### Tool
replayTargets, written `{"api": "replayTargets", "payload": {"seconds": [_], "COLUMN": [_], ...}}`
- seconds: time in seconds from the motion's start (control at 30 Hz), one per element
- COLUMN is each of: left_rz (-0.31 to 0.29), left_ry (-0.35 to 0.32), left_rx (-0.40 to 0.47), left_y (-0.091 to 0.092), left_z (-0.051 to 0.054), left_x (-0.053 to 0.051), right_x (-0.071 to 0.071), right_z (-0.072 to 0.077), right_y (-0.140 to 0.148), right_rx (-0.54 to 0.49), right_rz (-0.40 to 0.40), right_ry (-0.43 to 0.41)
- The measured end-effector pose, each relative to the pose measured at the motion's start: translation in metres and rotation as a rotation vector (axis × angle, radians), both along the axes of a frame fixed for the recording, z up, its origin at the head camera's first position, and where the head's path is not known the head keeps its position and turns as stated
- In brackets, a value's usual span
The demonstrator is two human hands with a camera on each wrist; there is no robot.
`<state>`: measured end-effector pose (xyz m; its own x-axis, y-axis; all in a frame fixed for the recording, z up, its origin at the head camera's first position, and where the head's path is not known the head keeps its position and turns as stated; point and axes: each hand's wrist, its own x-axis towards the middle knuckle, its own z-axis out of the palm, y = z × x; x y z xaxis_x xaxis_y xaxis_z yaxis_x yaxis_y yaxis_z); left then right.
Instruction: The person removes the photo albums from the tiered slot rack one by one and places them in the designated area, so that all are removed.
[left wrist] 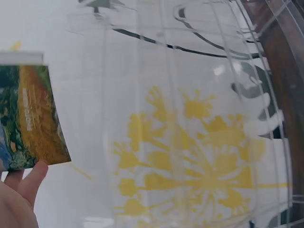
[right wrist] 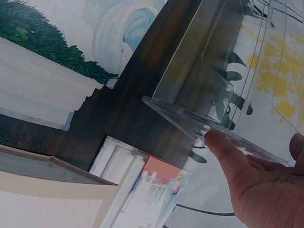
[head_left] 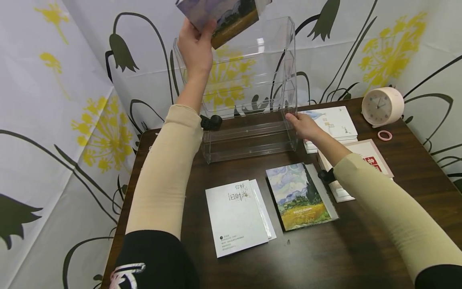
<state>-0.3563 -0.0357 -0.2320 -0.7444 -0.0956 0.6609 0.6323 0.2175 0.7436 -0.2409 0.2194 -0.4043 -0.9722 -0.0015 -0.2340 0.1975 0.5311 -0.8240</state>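
Observation:
My left hand (head_left: pixel 196 52) holds a photo album (head_left: pixel 231 20) with a painted landscape cover, raised in front of the top of a clear acrylic rack (head_left: pixel 249 150). In the left wrist view the album's lower part (left wrist: pixel 40 118) shows at the left edge, gripped by the fingers. My right hand (head_left: pixel 304 126) holds the rack's right side panel (right wrist: pixel 213 121) low down. On the table, a second photo album (head_left: pixel 297 196) with the same kind of painting lies face up. Left of it lie white booklets (head_left: pixel 236 220) with Chinese lettering.
A stack of white books (head_left: pixel 333 122) stands right of the rack, with a beige-edged book pile (head_left: pixel 364 154) in front. A pink round clock (head_left: pixel 382 106) and a pink ring (head_left: pixel 384 135) sit at the back right. Behind the table (head_left: pixel 162 249) hangs a flower-patterned curtain (head_left: pixel 144 60).

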Motion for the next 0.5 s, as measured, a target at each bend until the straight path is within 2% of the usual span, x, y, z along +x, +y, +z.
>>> {"api": "replayTargets", "payload": {"seconds": [0.13,0.23,0.37,0.5], "left_rz": [-0.032,-0.068,-0.101,-0.132], "left_ry": [-0.004,-0.051,-0.097,-0.152], "left_rx": [0.074,0.174,0.312,0.418], "left_y": [-0.009,-0.016,-0.029,-0.046], "left_z": [0.009,0.013,0.014,0.012], "left_x": [0.010,0.019,0.034,0.055], "right_x": [-0.001,-0.002,-0.003,-0.002], "right_z": [0.000,0.001,0.001,0.000], "right_y": [0.001,0.002,0.002,0.002], "right_rx": [0.011,0.016,0.007,-0.004], "right_rz": [0.002,0.004,0.000,-0.004], "right_ry": [0.006,0.003,-0.005,-0.010]}}
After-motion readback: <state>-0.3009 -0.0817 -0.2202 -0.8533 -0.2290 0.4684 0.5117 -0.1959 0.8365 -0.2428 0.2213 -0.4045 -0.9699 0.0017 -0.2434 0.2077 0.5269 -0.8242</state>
